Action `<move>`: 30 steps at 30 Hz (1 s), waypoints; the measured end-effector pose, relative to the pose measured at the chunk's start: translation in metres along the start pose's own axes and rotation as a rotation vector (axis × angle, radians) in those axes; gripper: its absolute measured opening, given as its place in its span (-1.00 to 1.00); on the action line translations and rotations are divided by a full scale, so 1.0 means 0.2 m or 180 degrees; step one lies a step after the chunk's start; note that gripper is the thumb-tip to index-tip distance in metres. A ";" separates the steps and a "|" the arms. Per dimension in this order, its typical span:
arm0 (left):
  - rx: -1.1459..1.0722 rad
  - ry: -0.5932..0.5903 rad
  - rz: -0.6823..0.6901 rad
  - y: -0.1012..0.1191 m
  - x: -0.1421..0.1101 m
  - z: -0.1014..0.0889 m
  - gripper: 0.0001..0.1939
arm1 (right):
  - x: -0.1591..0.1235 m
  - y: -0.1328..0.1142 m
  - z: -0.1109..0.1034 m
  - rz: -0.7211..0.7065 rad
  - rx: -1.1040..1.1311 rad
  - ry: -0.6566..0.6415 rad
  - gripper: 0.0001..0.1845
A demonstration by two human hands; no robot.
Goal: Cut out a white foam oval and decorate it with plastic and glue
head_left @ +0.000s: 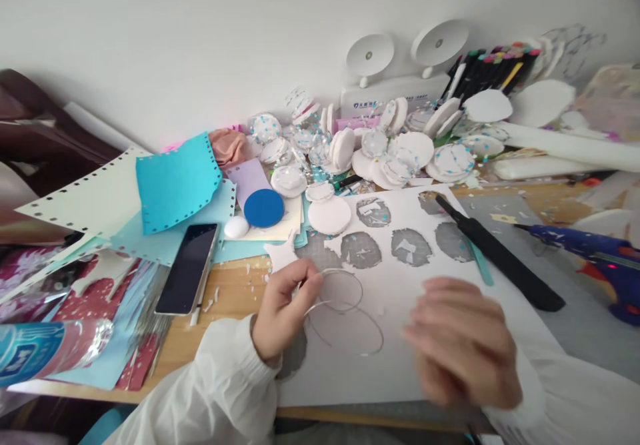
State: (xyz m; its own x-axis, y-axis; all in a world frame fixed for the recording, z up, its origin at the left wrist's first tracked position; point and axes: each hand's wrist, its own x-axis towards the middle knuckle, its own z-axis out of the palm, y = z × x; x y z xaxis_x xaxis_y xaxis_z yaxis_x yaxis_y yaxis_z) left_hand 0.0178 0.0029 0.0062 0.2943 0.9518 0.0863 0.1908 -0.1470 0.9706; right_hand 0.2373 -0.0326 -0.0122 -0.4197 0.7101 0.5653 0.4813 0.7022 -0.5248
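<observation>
My left hand is closed, thumb against curled fingers, on a thin wire bent into two rings. The rings reach out to the right over a white foam sheet. Rough round holes are cut through this sheet, and a grey cutting mat shows in them. My right hand is over the sheet's right part, apart from the wire. Motion smears its fingers, so I cannot tell whether they hold anything. Just beyond my left hand lies a white star-like foam scrap.
Left are a phone, a bottle and coloured papers. White foam discs, several with blue beads, are heaped along the back near a twin-head lamp. A black-handled cutter and a blue glue gun lie right.
</observation>
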 end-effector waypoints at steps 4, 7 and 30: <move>0.0082 -0.0532 0.0748 0.04 -0.01 -0.02 -0.72 | 0.09 0.01 0.00 0.0489 0.0626 -0.0125 -0.72; 0.0342 -0.0757 0.1231 0.06 0.00 -0.03 -0.82 | 0.13 0.01 0.00 0.0929 0.1251 -0.0232 -0.73; 0.1591 -0.0951 0.2334 0.11 0.05 -0.06 -0.94 | 0.14 0.05 -0.01 0.1579 0.3237 -0.1339 -0.80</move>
State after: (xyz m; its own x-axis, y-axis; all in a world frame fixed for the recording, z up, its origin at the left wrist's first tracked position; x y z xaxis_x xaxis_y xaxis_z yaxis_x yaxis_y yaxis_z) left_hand 0.0143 0.0119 0.0309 0.7159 0.4771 0.5098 0.2223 -0.8479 0.4813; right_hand 0.2320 -0.0051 -0.0008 -0.6695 0.7427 0.0080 -0.0854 -0.0663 -0.9941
